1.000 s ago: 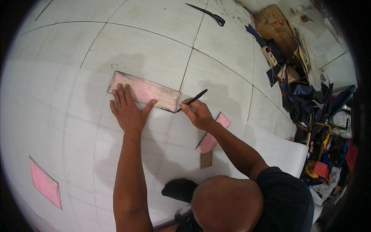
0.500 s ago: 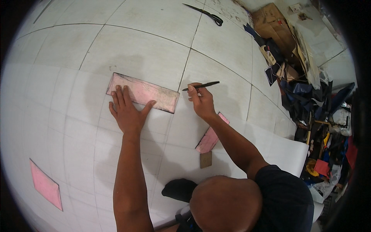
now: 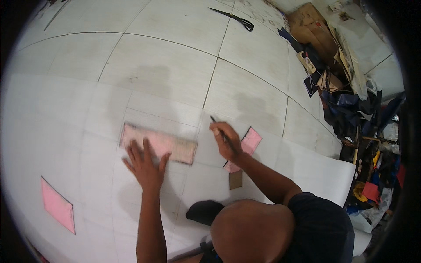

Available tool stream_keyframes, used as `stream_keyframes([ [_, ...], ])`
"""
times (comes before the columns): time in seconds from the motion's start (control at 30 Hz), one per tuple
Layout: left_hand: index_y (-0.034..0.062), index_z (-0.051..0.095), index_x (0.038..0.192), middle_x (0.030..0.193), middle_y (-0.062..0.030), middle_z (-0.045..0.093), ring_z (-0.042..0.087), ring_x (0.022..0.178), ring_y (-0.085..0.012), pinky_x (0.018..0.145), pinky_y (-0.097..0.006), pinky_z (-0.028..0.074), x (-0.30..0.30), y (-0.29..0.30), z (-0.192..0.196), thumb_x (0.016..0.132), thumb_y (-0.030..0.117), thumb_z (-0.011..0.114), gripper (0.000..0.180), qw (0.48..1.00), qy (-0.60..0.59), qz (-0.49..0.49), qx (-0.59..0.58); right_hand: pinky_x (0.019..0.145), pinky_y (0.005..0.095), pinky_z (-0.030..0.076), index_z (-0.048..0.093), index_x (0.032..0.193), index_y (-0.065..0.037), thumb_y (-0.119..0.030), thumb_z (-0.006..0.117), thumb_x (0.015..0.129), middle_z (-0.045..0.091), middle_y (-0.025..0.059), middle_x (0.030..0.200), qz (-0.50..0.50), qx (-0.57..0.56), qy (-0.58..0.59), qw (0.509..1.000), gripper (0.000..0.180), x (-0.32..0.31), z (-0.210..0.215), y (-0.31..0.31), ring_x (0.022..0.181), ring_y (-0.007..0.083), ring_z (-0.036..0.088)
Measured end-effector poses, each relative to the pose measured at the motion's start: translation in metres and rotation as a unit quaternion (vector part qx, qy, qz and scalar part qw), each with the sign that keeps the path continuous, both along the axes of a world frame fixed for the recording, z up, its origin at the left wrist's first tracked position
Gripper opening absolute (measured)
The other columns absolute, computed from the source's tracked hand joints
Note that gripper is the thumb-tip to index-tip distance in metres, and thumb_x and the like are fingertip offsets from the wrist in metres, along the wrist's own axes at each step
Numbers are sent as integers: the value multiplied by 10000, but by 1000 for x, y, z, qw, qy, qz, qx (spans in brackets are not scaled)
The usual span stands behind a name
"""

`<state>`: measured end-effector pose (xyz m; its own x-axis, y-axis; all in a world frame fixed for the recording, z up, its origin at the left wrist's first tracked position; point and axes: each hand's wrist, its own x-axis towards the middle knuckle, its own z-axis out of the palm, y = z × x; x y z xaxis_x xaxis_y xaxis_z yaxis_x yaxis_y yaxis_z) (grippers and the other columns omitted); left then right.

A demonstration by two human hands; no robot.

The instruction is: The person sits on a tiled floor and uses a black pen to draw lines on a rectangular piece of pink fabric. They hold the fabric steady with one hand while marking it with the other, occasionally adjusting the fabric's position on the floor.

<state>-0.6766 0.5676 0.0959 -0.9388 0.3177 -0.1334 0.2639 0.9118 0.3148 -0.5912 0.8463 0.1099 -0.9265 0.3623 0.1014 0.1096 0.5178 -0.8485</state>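
Note:
A long pink rectangular piece (image 3: 164,143) with dark, scuffed edges lies on a large thin white sheet (image 3: 96,175). My left hand (image 3: 147,166) rests on its left part, fingers spread and pointing away from me. To the right, my right hand (image 3: 229,144) grips a slim black pen (image 3: 226,139), its tip pointing up and left just above the sheet. Faint drawn lines cross the sheet, and an outline shows beyond the pink rectangle. Near my right wrist lies a smaller pink strip (image 3: 251,140), partly hidden by the hand, with a brown square piece (image 3: 235,180) at its lower end.
At the far left lies a pink slanted four-sided piece (image 3: 58,208). Black-handled scissors (image 3: 237,18) lie on the tiled floor (image 3: 175,48) at the back. A cardboard box (image 3: 307,28) and heaped scraps (image 3: 351,105) line the right side. The sheet's right edge (image 3: 337,175) curls up.
My left hand and the pink rectangle have slid toward me, uncovering a drawn outline. My right hand has come nearer too, and the pen has turned from nearly level to steeply slanted.

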Motion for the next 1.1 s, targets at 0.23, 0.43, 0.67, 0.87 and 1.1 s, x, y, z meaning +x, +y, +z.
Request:
stream_keyframes([
  [0.23,123,428,1589,1681,-269,251,172,1562,-502,1230,-692,69,159,-101,16,899,621,707,895,991,-49,111,-50,1020,474,477,642,1134,-49,-57,719,928,675,166,1281,253,36,29,966,220,37,7,-89,1169,358,633],
  [0.43,60,512,1489,1665,-268,274,255,1536,-479,1229,-637,189,256,-143,62,923,315,767,670,970,-41,230,65,1128,550,375,626,1167,-21,-330,805,870,511,277,1452,352,186,9,917,464,51,18,-161,1284,440,511],
  [0.67,3,611,1301,1381,-194,535,536,1261,-349,998,-462,471,439,-283,148,943,141,721,399,788,161,585,107,827,523,486,611,1098,-17,-235,993,557,643,154,1025,352,219,68,907,698,65,-12,-198,947,396,613],
  [0.87,-9,641,1253,1251,-220,619,581,1198,-371,1004,-459,488,693,-335,40,918,267,768,452,628,103,771,-1,767,485,478,506,954,-61,-228,994,613,609,147,913,358,316,-55,877,618,44,8,-194,876,365,599],
  [1.1,-33,441,1514,1572,-332,387,329,1494,-472,1235,-529,293,840,-353,5,958,507,690,814,476,9,878,-61,639,402,490,435,990,-95,-125,817,897,529,83,800,322,234,-222,890,395,-19,14,-164,736,218,543],
])
